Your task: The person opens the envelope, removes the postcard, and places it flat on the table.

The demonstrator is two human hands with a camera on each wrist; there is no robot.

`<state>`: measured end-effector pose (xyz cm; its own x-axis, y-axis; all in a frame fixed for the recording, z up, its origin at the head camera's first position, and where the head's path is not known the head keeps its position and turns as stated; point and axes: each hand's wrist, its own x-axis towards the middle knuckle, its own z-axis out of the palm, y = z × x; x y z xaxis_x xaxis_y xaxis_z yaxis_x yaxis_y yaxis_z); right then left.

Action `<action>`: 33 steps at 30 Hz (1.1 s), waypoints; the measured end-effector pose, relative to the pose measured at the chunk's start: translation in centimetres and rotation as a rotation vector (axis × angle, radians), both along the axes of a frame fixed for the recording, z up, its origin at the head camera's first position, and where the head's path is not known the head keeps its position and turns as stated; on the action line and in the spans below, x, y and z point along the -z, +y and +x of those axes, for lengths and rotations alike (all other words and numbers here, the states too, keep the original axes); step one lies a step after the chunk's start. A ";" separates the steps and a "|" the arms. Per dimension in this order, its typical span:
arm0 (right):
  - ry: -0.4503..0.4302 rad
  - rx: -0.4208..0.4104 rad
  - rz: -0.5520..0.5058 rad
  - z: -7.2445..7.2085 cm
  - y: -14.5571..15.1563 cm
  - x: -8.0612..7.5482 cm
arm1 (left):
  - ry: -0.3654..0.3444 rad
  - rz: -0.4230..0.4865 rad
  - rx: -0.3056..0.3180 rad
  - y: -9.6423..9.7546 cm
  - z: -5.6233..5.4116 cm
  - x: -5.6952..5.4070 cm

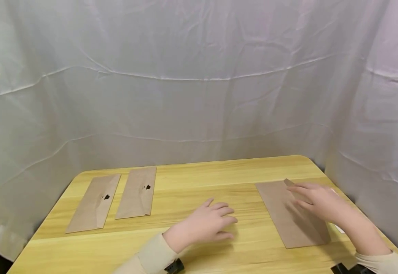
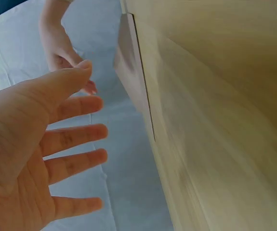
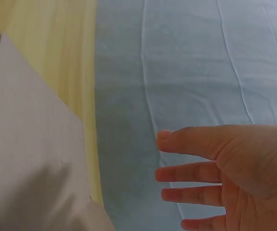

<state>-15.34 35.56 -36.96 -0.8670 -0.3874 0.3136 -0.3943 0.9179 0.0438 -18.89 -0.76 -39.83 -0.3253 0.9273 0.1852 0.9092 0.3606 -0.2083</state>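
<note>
Fingers [image 2: 75, 164] of the left hand [image 1: 206, 225] and right hand [image 1: 319, 201] are spread loosely, grasping nothing. Grey curtain [image 1: 171, 106] closes off the far, left and right sides around the table [image 1: 219, 175], where a brown envelope [image 1: 276, 205] lies at the right and two narrower ones [image 1: 94, 203] [image 1: 137, 194] at the far left. A white strip [image 1: 339, 229] shows at the right envelope's right side, and a flap [image 1: 289, 182] stands up at its far end. With neither hand pinning the envelope, a catch on that flap could crease it or make the sheet skid, I judge. The envelope lies beneath the right fingertips; contact is unclear. Left fingers hang apart, to its left.
</note>
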 end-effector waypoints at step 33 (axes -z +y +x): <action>0.117 -0.485 0.147 0.8 -15.2 2.4 | 0.047 0.210 -0.128 -14.3 0.5 1.8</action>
